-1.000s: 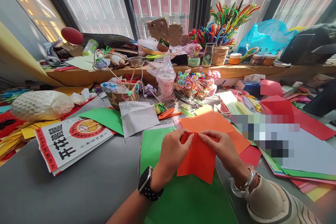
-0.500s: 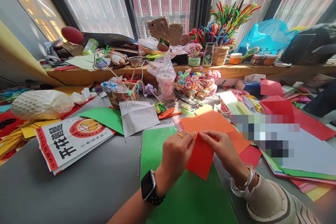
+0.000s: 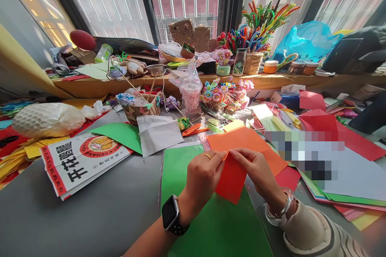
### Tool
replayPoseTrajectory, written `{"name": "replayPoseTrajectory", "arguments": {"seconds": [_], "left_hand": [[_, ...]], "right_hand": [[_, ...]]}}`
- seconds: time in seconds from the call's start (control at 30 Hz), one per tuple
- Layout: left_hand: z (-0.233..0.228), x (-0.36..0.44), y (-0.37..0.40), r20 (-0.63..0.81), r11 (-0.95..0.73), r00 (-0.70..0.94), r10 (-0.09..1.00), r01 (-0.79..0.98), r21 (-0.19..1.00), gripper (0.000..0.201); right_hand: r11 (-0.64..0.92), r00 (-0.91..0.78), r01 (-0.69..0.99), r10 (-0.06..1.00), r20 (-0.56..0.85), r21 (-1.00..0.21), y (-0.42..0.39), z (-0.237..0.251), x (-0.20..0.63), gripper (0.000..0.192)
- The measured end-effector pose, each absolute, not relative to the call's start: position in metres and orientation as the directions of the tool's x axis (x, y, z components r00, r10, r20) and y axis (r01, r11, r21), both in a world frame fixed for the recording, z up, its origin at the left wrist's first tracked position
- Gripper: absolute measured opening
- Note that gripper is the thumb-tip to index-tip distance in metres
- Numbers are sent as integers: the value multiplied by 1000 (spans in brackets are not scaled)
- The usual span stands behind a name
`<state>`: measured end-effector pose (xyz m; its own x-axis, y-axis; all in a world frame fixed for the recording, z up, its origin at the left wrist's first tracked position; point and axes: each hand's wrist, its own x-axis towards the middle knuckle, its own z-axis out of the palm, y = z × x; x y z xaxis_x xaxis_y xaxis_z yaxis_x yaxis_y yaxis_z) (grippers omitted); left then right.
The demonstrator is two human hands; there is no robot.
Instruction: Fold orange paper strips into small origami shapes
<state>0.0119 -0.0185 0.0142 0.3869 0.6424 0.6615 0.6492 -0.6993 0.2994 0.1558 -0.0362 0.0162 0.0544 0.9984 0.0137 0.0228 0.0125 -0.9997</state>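
Observation:
A bright orange-red sheet of paper (image 3: 233,182) hangs between my hands, tilted, its top edge pinched by both. My left hand (image 3: 202,174), with a ring and a watch at the wrist, grips the upper left part with thumb and forefinger. Close beside it, my right hand (image 3: 256,168) pinches the same edge; a clear bangle circles that wrist. Below the hands lies a green sheet (image 3: 211,225) under a clear cover. Just behind them rests a lighter orange sheet (image 3: 241,140). My fingers hide the sheet's top edge in part.
A printed paper bag (image 3: 81,164) and a white folded paper (image 3: 159,134) lie to the left. Stacked coloured paper (image 3: 358,176) is on the right. Behind stand a cup in plastic (image 3: 191,96), a basket (image 3: 140,110) and pipe-cleaner flowers (image 3: 217,94).
The orange-red sheet's lower edge has shifted very slightly upward, and a narrow strip of orange now shows at my left fingertips. Both hands stay nearly in place.

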Motion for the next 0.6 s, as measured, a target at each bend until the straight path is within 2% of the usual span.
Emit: {"name": "replayPoseTrajectory", "arguments": {"seconds": [0.27,0.4,0.5,0.6], "left_hand": [[14,13,-20,711,-724,396,580,650,229,18],[13,13,-20,713,-732,396,579,638,240,18],[12,13,-20,700,-724,377,606,627,288,19],[14,14,-19,650,-677,316,691,597,430,18]], "right_hand": [[5,61,59,998,8,-998,-37,16,156,27],[2,59,57,998,6,-998,-37,17,156,29],[-1,56,39,998,1,-999,-37,17,156,31],[-9,57,24,998,-7,-1000,-37,18,155,31]]}}
